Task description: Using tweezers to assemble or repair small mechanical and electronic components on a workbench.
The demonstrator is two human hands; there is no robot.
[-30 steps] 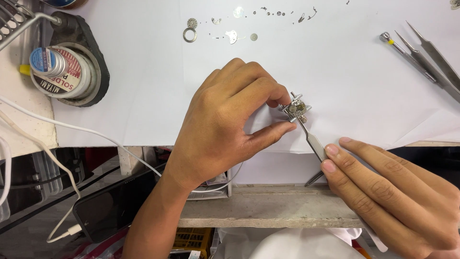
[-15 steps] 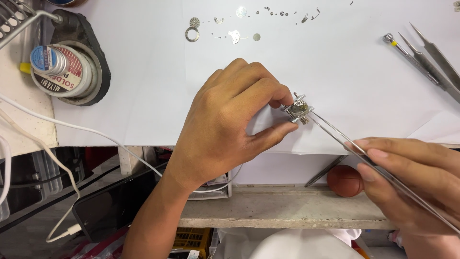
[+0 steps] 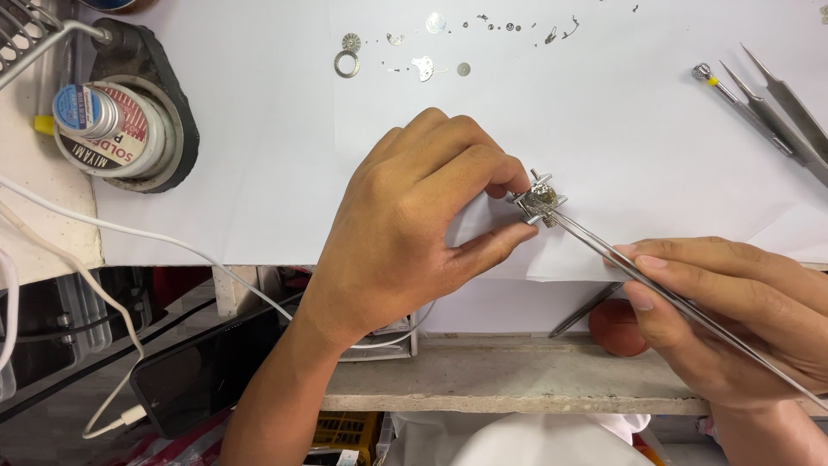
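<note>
Left hand (image 3: 414, 224) resting on the white paper sheet (image 3: 259, 155), thumb and fingertips pinched together on a small metal movement holder (image 3: 541, 200) near the sheet's lower edge. Right hand (image 3: 733, 319) just off that lower edge, fingers closed around long steel tweezers (image 3: 638, 272) whose tips touch the holder's lower side. Strewn along the sheet's top edge: tiny watch gears and screws (image 3: 423, 65). At the sheet's right edge: spare tweezers (image 3: 789, 112) and a small screwdriver (image 3: 720, 86). Beside the sheet's left edge: a round tin (image 3: 112, 129) on a dark stand. Below the sheet: white cable (image 3: 172, 250) and a dark phone (image 3: 198, 371).
</note>
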